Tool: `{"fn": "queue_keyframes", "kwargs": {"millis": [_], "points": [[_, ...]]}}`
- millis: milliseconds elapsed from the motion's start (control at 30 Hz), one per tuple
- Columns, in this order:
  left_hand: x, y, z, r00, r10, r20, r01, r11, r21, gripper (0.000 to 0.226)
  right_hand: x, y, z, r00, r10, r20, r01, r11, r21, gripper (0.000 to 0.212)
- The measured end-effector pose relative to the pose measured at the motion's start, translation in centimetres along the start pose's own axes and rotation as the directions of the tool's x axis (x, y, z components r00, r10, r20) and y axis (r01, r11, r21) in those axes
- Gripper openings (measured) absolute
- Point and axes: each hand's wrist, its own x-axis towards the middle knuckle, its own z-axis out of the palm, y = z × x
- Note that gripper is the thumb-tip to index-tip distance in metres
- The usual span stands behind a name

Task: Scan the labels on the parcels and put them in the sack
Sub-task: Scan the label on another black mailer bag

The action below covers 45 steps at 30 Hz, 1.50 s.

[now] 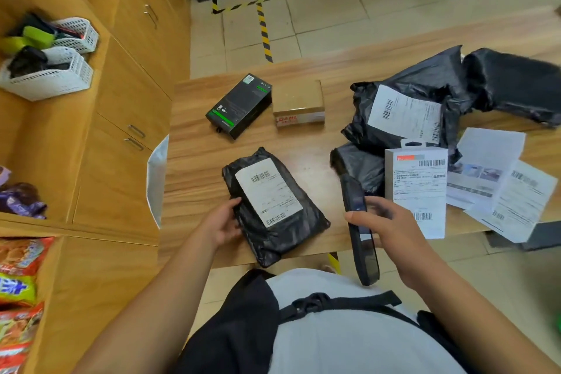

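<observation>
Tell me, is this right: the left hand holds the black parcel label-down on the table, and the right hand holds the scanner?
No: the head view shows the label on the black parcel facing up. The rest is right.

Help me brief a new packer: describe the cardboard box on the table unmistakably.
On the wooden table, near its far edge, two boxes sit side by side. The cardboard box is the right one: plain brown with red lettering, unlike the black box.

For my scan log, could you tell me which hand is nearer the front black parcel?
Left. The left hand holds the left edge of the black parcel; the right hand holds the scanner to its right.
</observation>
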Motion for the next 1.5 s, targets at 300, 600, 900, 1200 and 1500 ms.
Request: {"fn": "queue_keyframes", "kwargs": {"millis": [300, 600, 900, 1200, 1500], "points": [[-1.5, 3.4, -1.8, 0.649, 0.721, -0.243, -0.441, 0.617, 0.652, 0.043, -0.9, 0.8, 1.3, 0.999, 0.016, -0.043, -0.013, 0.998, 0.056, 0.088], [-1.0, 5.5, 5.7, 0.686, -0.121, 0.717, -0.44, -0.854, 0.277, 0.09, -2.3, 1.4, 2.2, 0.985, 0.041, -0.17, -0.013, 0.986, 0.164, 0.064], [2.5, 7.9, 5.2, 0.778, 0.186, 0.6, -0.269, -0.764, 0.586, 0.111, -2.9, 2.1, 3.2, 0.974, 0.067, -0.215, -0.019, 0.975, 0.221, 0.024], [1.8, 5.4, -1.0, 0.904, 0.282, 0.32, -0.399, 0.294, 0.868, 0.104, -2.4, 0.5, 4.9, 0.974, 0.077, -0.215, -0.041, 0.986, 0.164, 0.023], [-0.3, 0.2, -0.3, 0.86, 0.429, 0.277, -0.464, 0.429, 0.775, 0.091, -1.7, -1.7, 6.8, 0.973, 0.09, -0.212, -0.082, 0.996, 0.047, 0.019]]}}
